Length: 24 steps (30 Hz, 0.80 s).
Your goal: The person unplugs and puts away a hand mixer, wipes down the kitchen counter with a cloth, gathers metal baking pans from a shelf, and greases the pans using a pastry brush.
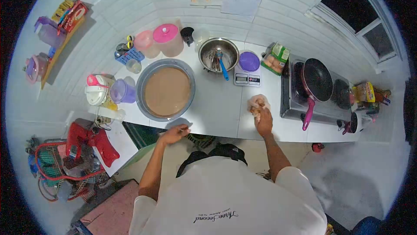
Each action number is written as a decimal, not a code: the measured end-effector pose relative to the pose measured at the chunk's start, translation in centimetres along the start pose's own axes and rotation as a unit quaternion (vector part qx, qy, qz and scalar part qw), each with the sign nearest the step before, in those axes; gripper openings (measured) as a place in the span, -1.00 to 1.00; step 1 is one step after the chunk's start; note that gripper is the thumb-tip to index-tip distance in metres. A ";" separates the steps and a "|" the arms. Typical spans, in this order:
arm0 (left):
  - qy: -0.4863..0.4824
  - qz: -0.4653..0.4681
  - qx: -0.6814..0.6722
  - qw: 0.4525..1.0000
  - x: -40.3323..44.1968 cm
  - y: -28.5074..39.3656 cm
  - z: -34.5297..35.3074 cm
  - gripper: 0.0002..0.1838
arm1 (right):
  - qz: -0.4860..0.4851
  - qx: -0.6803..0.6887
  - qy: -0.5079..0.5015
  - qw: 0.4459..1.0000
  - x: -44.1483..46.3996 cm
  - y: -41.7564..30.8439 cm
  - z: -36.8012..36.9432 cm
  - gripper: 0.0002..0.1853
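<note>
My right hand (263,124) is closed on a crumpled, pale pinkish cloth (258,103), which lies on the white counter (217,117) left of the stove. Near the counter's front edge is my left hand (175,134), just below a large grey basin (140,91) of brown liquid; its fingers are partly bent, and whether they hold anything is too small to tell. Behind the cloth stands a kitchen scale (247,80) with a purple bowl (249,61) on it. A steel bowl (232,47) with a blue-handled utensil (223,66) stands farther back.
On the right, a stove (295,104) bears a black pan (317,80) with a pink handle toward the front. A pack of eggs (276,59) stands behind. Pink containers (168,44) and a purple cup (123,91) surround the basin. A red mixer (93,141) is at left.
</note>
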<state>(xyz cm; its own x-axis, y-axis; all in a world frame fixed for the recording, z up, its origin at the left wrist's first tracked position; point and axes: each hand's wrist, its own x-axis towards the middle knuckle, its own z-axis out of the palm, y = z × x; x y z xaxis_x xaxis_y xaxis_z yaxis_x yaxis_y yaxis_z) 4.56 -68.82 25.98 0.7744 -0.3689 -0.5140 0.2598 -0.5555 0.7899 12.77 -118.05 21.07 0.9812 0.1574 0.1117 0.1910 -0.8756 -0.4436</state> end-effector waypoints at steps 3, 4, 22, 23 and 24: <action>-0.029 -0.011 -0.008 0.999 0.4 3.1 0.4 -0.31 | 0.036 -0.070 -0.020 0.997 0.5 0.8 -0.1 -0.16; -0.005 -0.012 -0.018 1.000 0.5 4.0 0.5 -0.31 | 0.028 -0.084 -0.008 0.996 1.1 -0.6 -1.2 -0.10; 0.163 0.000 -0.130 0.978 4.0 11.6 -0.4 -0.47 | 0.295 0.510 -0.203 0.782 24.1 -12.2 3.2 -0.51; 0.158 0.002 -0.137 0.978 3.7 10.8 -0.4 -0.46 | 0.297 0.513 -0.209 0.777 24.7 -12.2 4.0 -0.53; 0.152 0.004 -0.144 0.978 3.2 10.2 -0.3 -0.44 | 0.284 0.541 -0.222 0.760 25.4 -11.4 5.4 -0.55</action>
<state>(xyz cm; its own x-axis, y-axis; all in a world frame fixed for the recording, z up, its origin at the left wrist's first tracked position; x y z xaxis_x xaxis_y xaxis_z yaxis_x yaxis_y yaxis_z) 9.88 -75.51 32.49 0.9017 -0.1088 -0.4185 0.3705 -0.3046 0.8775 35.65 -101.60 24.11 0.7810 0.2432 -0.5753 -0.5910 -0.0104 -0.8066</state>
